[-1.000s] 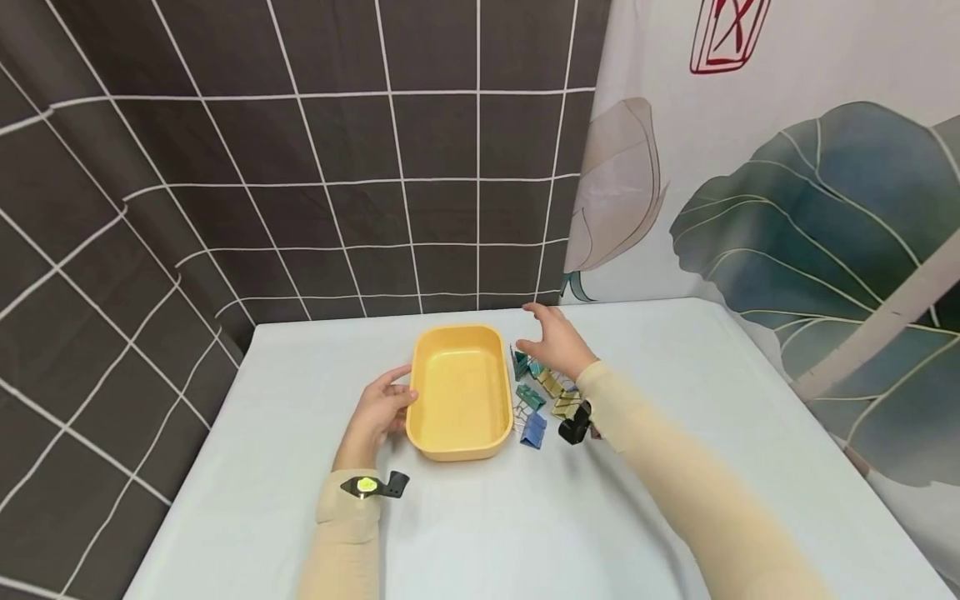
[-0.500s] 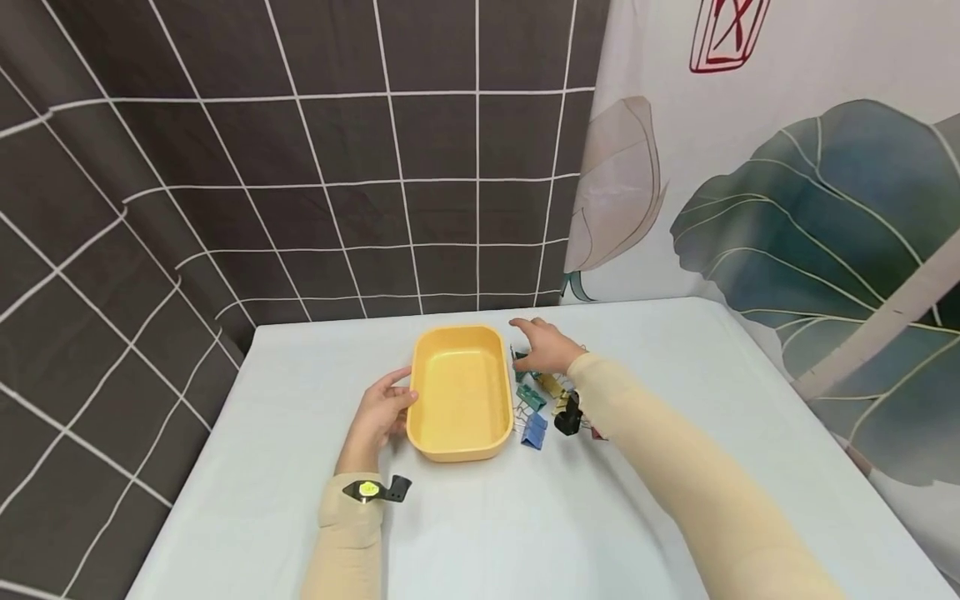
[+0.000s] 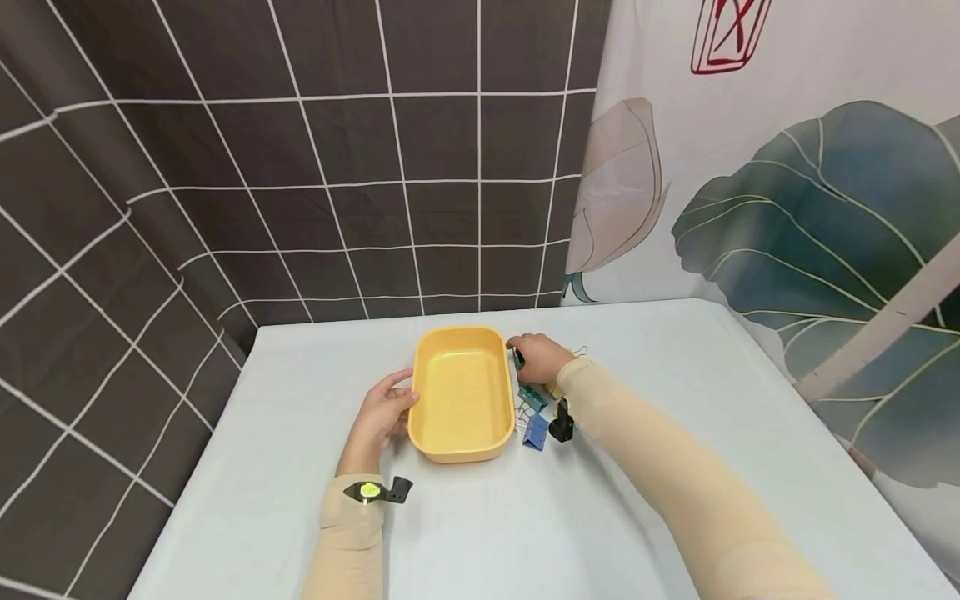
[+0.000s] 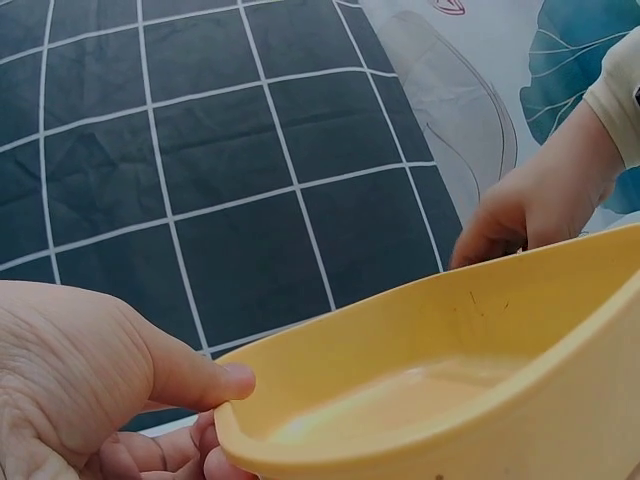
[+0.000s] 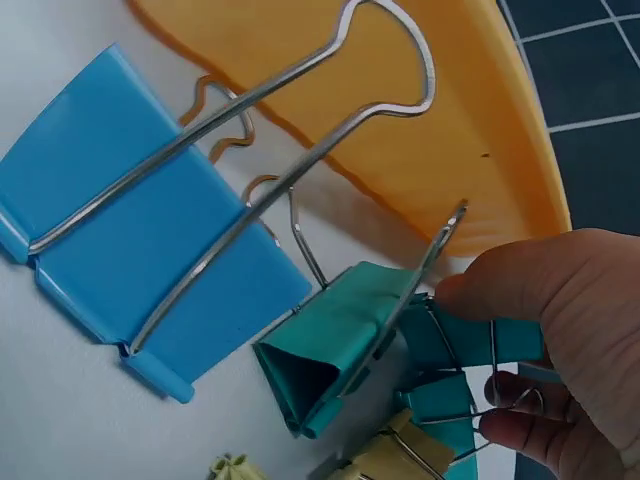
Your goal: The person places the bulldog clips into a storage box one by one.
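Observation:
The yellow tray [image 3: 461, 400] has nothing in it. At its left rim is my left hand [image 3: 382, 412], thumb over the edge in the left wrist view and fingers curled beneath. Just beyond the right rim, my right hand [image 3: 542, 358] pinches a dark green binder clip [image 5: 510, 342] between thumb and fingers. Another green clip [image 5: 340, 330] lies beside it, with a large blue clip [image 5: 170, 220] nearer the wrist camera. A yellow clip [image 5: 400, 455] shows at the bottom of that view; my right hand partly hides the pile in the head view.
The white table [image 3: 262, 467] extends around the tray and clips. Behind it hangs a dark gridded cloth [image 3: 345, 150], with a leaf-patterned curtain [image 3: 810, 217] at the right. A black strap piece [image 3: 561, 423] hangs from my right wrist above the table.
My right hand has lowered onto the clips beside the tray, and its fingers have closed round a dark green one. The left hand and tray have stayed in place.

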`<state>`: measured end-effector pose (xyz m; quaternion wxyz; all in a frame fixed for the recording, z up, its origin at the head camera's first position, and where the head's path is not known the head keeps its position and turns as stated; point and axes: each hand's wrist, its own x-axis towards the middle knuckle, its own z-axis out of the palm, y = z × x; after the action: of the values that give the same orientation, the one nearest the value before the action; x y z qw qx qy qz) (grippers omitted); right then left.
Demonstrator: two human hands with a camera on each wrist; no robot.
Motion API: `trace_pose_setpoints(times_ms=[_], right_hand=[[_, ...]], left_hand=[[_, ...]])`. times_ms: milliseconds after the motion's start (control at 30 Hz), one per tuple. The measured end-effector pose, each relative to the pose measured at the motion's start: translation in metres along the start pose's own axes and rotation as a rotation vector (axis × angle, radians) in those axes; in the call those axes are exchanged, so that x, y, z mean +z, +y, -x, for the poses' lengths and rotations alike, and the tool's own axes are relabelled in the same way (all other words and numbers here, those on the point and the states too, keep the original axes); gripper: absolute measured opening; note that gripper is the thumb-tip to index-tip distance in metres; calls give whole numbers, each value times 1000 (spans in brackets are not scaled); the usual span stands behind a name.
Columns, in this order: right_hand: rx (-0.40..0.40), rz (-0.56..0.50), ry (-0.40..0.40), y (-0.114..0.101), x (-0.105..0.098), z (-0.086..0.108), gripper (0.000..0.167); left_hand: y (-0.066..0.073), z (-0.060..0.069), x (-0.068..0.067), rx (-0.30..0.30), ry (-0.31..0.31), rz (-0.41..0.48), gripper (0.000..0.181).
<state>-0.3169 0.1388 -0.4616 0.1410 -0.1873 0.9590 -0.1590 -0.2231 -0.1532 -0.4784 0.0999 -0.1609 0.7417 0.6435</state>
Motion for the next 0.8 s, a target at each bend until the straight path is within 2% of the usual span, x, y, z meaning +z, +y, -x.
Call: trace_pose_setpoints(times_ms=[167,333,567,700,800], right_hand=[[-10,67,18,-3,5,-3,48],[-11,66,22,-6,5,-2,42],[-23,-37,29,-5,-5,0,43],[-48,-85,70,-5,-13,0,46],[-56,-83,103,-6,-21,1,46]], left_hand=[[0,1,0,6,-9,8,52],[0,0,-1,0,-14,13,52],[-1,0,0,-1,-17,12,52],[-1,-1,0,5,-12,-2,52],[-1,-1,-1,7,-11,0,52]])
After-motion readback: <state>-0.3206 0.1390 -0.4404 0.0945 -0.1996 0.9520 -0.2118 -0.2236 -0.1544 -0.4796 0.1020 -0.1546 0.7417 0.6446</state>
